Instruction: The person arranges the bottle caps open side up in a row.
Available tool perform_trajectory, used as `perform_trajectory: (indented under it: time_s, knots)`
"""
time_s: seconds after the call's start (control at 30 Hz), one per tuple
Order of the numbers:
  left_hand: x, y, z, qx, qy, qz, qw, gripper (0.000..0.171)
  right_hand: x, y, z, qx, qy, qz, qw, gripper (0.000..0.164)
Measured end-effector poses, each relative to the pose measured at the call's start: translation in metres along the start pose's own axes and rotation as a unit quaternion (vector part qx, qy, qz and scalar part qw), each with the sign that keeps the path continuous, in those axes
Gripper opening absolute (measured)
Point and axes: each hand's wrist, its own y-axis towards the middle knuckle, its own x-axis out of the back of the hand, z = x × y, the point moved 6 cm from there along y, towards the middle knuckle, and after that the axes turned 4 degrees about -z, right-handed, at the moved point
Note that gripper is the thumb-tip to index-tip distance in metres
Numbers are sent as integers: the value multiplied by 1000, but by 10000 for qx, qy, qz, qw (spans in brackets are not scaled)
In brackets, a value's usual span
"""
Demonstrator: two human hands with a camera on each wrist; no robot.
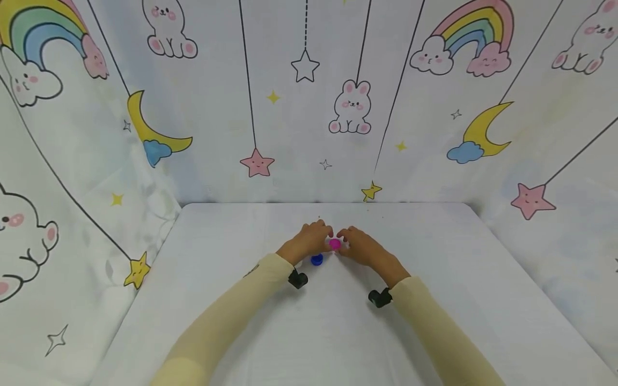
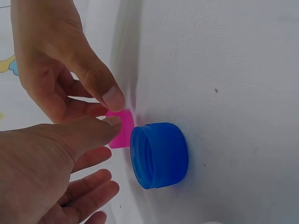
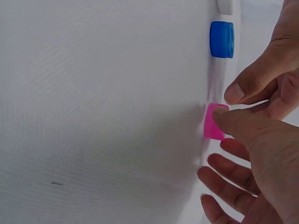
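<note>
A small pink bottle cap [image 1: 335, 244] stands on its side between the two hands. My right hand [image 3: 275, 172] has its thumb against the near side of the pink cap and its index finger behind; the other fingers spread loosely. My left hand [image 2: 42, 158] is beside the cap with fingers loosely bent. In the right wrist view its thumb tip shows a small gap from the pink cap. A blue bottle cap [image 2: 163, 156] stands close by, its hollow side visible in the left wrist view, and no fingers are on it.
Part of a white cap [image 3: 225, 6] shows past the blue one in the right wrist view. A white cloth covers the table [image 1: 309, 332]. Behind it hangs a white backdrop [image 1: 212, 112] printed with rabbits, stars, moons and rainbows.
</note>
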Motion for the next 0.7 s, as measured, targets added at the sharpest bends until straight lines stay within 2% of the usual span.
perform_trajectory:
  time_s: [0.33,0.7]
  knots:
    - [0,3,-6,-76,147,-86,9998,35,-4,2,-2,103,-87,-76,9999,35]
    - [-4,6,-6,-132,339,-125,9993,32,-4,3,1,115,-125,-107,9998,30]
